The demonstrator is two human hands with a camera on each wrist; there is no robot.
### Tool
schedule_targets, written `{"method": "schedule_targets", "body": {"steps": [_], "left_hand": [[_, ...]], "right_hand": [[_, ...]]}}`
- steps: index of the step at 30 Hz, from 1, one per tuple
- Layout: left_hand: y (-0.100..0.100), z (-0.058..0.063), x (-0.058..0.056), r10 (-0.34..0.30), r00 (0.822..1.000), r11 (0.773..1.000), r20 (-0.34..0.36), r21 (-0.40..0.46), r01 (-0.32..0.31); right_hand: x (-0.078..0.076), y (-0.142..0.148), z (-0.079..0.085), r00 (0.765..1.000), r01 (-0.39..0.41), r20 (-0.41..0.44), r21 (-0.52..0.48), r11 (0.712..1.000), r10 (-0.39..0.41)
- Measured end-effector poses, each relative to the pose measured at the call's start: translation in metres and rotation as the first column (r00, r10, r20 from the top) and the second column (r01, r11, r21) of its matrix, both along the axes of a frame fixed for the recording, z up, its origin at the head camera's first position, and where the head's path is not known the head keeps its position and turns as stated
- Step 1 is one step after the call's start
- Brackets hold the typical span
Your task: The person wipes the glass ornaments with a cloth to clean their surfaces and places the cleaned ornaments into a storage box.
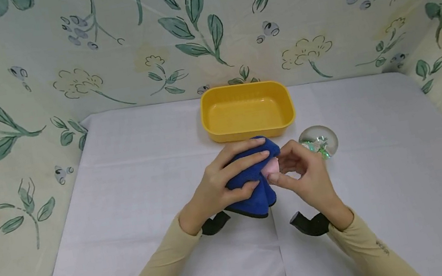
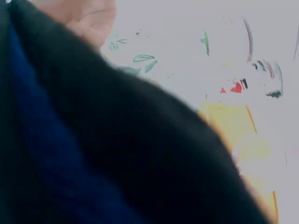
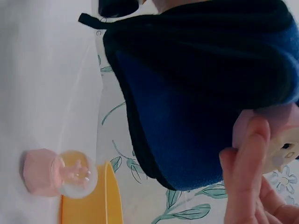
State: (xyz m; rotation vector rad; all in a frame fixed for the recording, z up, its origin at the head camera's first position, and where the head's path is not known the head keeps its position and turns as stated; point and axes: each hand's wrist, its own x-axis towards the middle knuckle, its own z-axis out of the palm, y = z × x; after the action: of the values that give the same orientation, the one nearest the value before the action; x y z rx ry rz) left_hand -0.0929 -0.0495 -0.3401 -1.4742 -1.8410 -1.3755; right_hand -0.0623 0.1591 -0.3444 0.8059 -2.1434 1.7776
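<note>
My left hand (image 1: 227, 178) holds a folded blue cloth (image 1: 253, 205) with its fingers spread over the top. Poking out of the cloth's right side is a pink faceted object (image 1: 270, 167). My right hand (image 1: 305, 173) pinches it between thumb and fingers. In the right wrist view the pink object (image 3: 243, 126) shows flat facets and a cream-coloured part with dark spots beside my fingers (image 3: 254, 154); the rest is hidden under the cloth (image 3: 187, 116). Dark, blurred cloth (image 2: 140, 140) fills much of the left wrist view.
A yellow tray (image 1: 251, 134) stands behind my hands at the table's far edge. To its front right is a snow globe (image 1: 319, 141), its pink base (image 3: 42, 171) visible in the right wrist view. Black wrist mounts (image 1: 310, 225) sit under both wrists. Patterned fabric (image 1: 204, 29) surrounds the white-covered table.
</note>
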Motion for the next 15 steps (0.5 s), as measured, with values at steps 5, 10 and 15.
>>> {"method": "schedule_targets", "body": {"steps": [5, 10, 15], "left_hand": [[-0.0005, -0.0013, -0.0019, 0.056, 0.995, 0.996, -0.085, -0.060, -0.061], [-0.0022, -0.0060, -0.0030, 0.081, 0.995, 0.995, -0.061, -0.051, -0.084], [-0.0052, -0.0086, -0.0020, 0.118, 0.993, 0.992, -0.027, -0.029, -0.119]], "right_hand": [[0.0017, 0.0020, 0.0037, 0.966, -0.074, 0.247, -0.006, 0.997, 0.073], [0.0013, 0.0003, 0.0011, 0.955, -0.071, 0.287, -0.014, 0.997, 0.072], [0.0032, -0.0024, -0.0051, 0.937, -0.068, 0.331, -0.150, 0.986, 0.115]]}}
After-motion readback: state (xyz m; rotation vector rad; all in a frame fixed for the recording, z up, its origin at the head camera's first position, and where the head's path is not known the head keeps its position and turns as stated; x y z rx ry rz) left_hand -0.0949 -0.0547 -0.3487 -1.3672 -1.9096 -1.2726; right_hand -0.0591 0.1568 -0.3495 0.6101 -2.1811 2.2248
